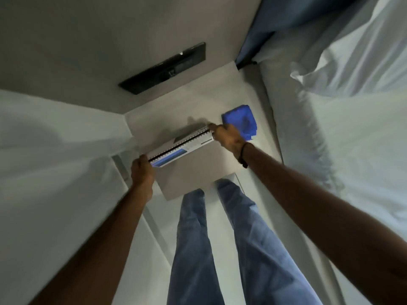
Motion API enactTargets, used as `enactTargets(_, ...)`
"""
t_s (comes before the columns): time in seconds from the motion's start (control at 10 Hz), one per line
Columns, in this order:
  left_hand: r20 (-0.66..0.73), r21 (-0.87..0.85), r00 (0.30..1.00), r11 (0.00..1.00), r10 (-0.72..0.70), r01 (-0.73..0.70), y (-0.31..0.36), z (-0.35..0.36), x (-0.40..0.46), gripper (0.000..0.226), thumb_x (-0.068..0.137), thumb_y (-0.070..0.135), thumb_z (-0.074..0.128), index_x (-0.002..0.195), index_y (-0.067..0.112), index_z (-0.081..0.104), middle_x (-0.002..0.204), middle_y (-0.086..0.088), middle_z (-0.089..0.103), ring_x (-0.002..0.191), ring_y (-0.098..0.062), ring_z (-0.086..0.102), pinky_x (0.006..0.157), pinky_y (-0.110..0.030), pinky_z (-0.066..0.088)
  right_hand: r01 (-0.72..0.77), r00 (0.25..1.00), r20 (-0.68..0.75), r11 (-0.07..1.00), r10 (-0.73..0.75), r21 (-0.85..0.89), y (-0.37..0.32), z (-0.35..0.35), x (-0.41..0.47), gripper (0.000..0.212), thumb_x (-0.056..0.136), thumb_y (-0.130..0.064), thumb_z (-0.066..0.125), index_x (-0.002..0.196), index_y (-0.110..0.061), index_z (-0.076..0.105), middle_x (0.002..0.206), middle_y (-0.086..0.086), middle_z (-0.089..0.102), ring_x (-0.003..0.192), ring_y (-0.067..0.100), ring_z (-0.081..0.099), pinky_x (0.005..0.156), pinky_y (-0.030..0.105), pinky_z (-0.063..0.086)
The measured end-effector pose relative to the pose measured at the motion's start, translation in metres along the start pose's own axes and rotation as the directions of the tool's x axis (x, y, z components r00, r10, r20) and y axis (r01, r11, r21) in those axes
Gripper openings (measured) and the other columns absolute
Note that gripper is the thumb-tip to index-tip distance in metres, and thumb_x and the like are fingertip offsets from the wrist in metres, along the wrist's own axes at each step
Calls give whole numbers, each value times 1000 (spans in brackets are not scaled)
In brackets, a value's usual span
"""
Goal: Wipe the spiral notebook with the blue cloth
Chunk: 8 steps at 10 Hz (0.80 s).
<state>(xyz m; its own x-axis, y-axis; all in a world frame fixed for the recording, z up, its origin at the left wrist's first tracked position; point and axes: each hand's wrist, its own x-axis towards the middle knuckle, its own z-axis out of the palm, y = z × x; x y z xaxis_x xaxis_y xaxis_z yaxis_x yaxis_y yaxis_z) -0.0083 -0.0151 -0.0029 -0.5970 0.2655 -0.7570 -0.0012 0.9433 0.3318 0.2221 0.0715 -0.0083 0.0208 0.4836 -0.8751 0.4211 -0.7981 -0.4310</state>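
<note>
A spiral notebook (182,147) with a white and blue cover and a black wire spine is held over a small pale table (193,175). My left hand (142,172) grips its near left end. My right hand (226,137) grips its far right end, a dark band on that wrist. The notebook looks tilted, spine side up, just above the tabletop. A folded blue cloth (241,121) lies on the table at the far right corner, right behind my right hand and apart from the notebook.
A bed with white sheets (352,139) and a pillow (356,51) runs along the right. A black panel (165,67) is set in the wall behind the table. White fabric (55,139) lies at the left. My legs in blue jeans (220,249) stand below the table.
</note>
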Motion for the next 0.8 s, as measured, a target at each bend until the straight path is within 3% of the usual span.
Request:
enactTargets(0.1,42,-144,991,981,-128,132,-1,8,-7,50,110,25,33,146,-5,50,153,-23,51,138,-38,52,112,-37,41,68,997,-18,991,-70,-116,2,17,-7,54,97,-54,50,108,-6,71,116,14,68,109,31,59,98,36,45)
enactTargets(0.2,46,-154,988,977,-145,150,-8,10,-7,50,109,25,36,149,-4,47,154,-24,50,140,-39,51,120,-44,39,90,995,-28,972,-99,-216,5,15,-15,64,97,-63,41,120,-10,69,127,16,67,112,33,58,92,34,41)
enactTargets(0.3,87,-80,987,986,-139,146,-23,5,-22,49,109,23,34,149,-2,46,154,-24,49,142,-40,49,120,-46,40,105,992,-33,937,-123,-333,17,14,-27,66,97,-67,36,110,-10,67,122,17,68,113,37,61,90,37,44)
enactTargets(0.4,106,-84,986,987,-128,137,-45,3,-37,50,107,26,37,148,0,48,151,-24,52,140,-41,51,118,-48,43,108,987,-65,915,-144,-389,37,15,-41,64,99,-64,34,113,-10,67,124,18,68,115,39,60,90,37,43)
enactTargets(0.5,109,-68,984,987,-140,148,-66,1,-46,48,107,23,37,146,-4,50,149,-28,54,136,-43,53,115,-47,43,70,990,-79,899,-115,-432,57,20,-54,68,99,-64,31,121,-10,65,129,18,66,114,38,59,87,34,37)
enactTargets(0.6,121,-78,985,988,-126,136,-85,-4,-52,48,106,21,37,144,-5,51,147,-28,54,135,-43,54,112,-47,45,67,989,-90,891,-120,-450,76,28,-59,70,99,-66,29,113,-9,68,122,18,69,98,32,57,84,34,37)
enactTargets(0.7,132,-94,986,989,-104,117,-93,-9,-57,47,106,23,36,144,0,52,146,-24,56,135,-41,54,111,-45,45,55,987,-112,885,-120,-463,85,32,-67,71,97,-67,31,112,-9,69,119,18,70,102,35,61,89,38,45)
enactTargets(0.8,118,-83,990,993,-78,89,-95,-17,-61,45,106,24,36,138,-1,55,140,-23,59,130,-40,57,98,-37,47,53,979,-159,905,-131,-422,83,32,-78,72,95,-68,38,126,-9,65,128,18,68,115,36,62,99,42,49)
